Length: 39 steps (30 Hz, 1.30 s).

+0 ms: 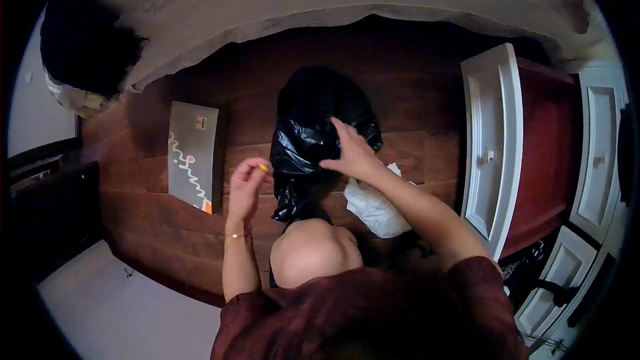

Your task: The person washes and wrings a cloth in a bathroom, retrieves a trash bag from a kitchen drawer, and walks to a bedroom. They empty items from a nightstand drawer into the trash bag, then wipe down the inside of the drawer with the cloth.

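A black plastic bag [320,103] lies bunched on the wooden floor in front of my knee, its surface shiny and creased. My right hand [352,153] reaches over the bag with thumb and fingers spread, holding nothing; whether it touches the plastic I cannot tell. To the left of the bag, my left hand [248,179] pinches a small yellow-orange object [263,167], too small to name. Beneath my right forearm is a crumpled white plastic bag [377,208], partly hidden by the arm.
A grey box [192,160] with white lettering lies on the floor at left. On the right, a white drawer [492,153] with a red interior stands pulled out from a cabinet [600,150]. A bed with a hanging cover [373,10] spans the far side.
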{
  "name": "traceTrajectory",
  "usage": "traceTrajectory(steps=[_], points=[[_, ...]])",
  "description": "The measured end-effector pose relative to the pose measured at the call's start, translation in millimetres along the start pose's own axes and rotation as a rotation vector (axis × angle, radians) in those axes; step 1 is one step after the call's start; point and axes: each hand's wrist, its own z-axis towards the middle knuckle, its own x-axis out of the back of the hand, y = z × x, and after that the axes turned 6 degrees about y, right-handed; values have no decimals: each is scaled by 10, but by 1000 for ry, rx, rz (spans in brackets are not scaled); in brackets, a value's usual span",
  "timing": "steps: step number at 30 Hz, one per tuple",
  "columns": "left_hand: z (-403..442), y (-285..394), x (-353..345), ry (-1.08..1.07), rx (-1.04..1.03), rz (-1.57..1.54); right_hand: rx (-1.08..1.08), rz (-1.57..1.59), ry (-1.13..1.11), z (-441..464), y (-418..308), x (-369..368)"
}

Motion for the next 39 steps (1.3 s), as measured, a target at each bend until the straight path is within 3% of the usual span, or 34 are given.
traceTrajectory(steps=[2,4,6,9,11,14,15,16,17,20,22,23,25,26,28,29,32,34,36,38,39], points=[[-70,266,-379,-428,-118,194,-196,90,-153,216,119,-284],[-37,390,-741,-730,-134,285,-276,460,-188,466,348,-638],[109,125,-672,-779,-88,489,-359,771,-235,568,232,-511],[289,-18,-437,-309,-125,585,-451,1120,-381,539,-703,622],[445,-80,-311,-30,-184,462,-422,1290,-502,512,-911,802],[776,-317,5,216,-430,450,-174,1093,-469,624,-752,449],[758,-210,16,270,-265,405,-5,889,-254,661,-486,23],[728,-112,24,320,-98,359,-35,435,-179,564,-530,48],[819,-322,226,296,-86,175,47,264,-177,459,-523,-18],[624,-298,207,482,162,-41,272,233,-28,210,-558,-446],[652,-792,468,422,246,-259,370,213,-160,148,-612,-575],[577,-754,387,360,346,-373,338,184,-190,117,-619,-676],[523,-784,304,234,464,-546,70,104,-102,73,-701,-682],[543,-789,259,304,560,-375,-64,57,-55,60,-716,-665],[544,-670,16,177,514,-176,-284,179,-125,15,-571,-756],[585,-711,-28,12,480,-258,-360,314,-143,-27,-458,-834],[905,-815,-107,-253,290,-97,-513,534,-143,1,-160,-874],[1099,-942,-157,-268,99,231,-402,528,-58,19,-79,-614],[1376,-1228,-16,-219,13,792,-185,430,37,-9,-130,-44],[911,-700,-434,107,-403,1645,-21,476,76,71,31,322],[958,-639,-422,30,-299,1548,79,647,12,82,108,497]])
